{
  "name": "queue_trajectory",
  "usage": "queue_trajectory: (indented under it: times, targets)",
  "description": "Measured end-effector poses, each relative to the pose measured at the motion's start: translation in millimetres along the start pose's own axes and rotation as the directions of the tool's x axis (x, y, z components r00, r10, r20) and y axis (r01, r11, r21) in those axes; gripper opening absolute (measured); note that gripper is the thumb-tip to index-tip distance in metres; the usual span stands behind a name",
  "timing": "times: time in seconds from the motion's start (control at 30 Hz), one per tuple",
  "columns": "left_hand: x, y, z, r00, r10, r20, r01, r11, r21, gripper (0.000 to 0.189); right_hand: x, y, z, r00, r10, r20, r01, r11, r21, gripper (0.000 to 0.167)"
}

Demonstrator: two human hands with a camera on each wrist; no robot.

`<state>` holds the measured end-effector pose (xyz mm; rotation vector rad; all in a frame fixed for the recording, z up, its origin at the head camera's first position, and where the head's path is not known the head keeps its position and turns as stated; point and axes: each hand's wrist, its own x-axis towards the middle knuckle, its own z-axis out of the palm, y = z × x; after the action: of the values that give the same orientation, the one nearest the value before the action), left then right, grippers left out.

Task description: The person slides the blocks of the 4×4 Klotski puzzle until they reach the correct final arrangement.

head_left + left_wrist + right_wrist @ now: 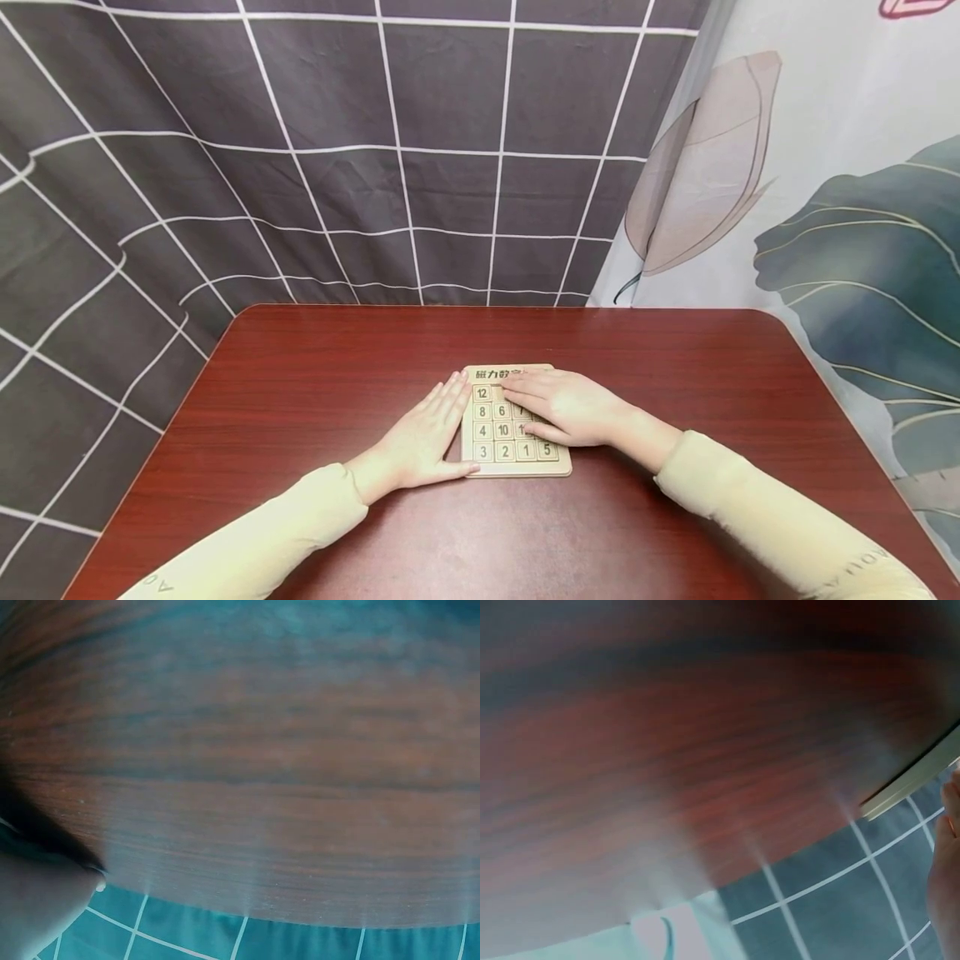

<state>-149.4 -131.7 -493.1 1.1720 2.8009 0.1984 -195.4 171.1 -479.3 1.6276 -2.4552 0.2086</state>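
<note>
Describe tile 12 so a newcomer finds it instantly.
On the red-brown table, the left hand and right hand touch a pale puzzle board. In its leftmost column, tile 12 sits topmost: the only two-digit number there, above 8, 4 and 3.

1. Wide bare strip of table (360,350) behind the board (517,470), up to the gridded curtain (450,192); room to pass there.
2. Left flank of the board blocked: left hand (420,440) against that edge, fingers at the upper corner, thumb on the lower one. Only a small wedge of tabletop between.
3. Right hand (573,407) lies across the board's upper right, covering tiles. Bottom row and left column reachable from the front.
4. Front approach: bare lane between left sleeve (277,525) and right sleeve (795,517); both block low sideways passes.
5. Outboard of each arm: bare tabletop. Leaf-print curtain (787,275) bounds the right.
</note>
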Motion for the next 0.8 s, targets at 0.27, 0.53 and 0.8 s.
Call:
queue_trajectory:
  times: [0.27,0.53,0.8]
  targets:
    - [0.4,-1.1,1.2,1.0,0.001,-0.007,-0.001,1.0,0.012,0.111,-24.0,8.4,-1.8,0.999,0.047,-0.022,-0.047,0.999,0.001,0.057]
    - [-0.3,1.3,-0.7,1.0,-0.005,-0.009,0.005,1.0,0.002,0.11,-23.4,8.2,3.0,0.999,0.02,-0.028,-0.02,1.0,0.005,0.056]
    - [-0.5,2.6,-2.2,1.0,-0.01,0.004,0.01,1.0,-0.007,0.11,-5.7,3.1,5.4,1.0,-0.001,0.012,0.001,1.0,-0.009,0.057]
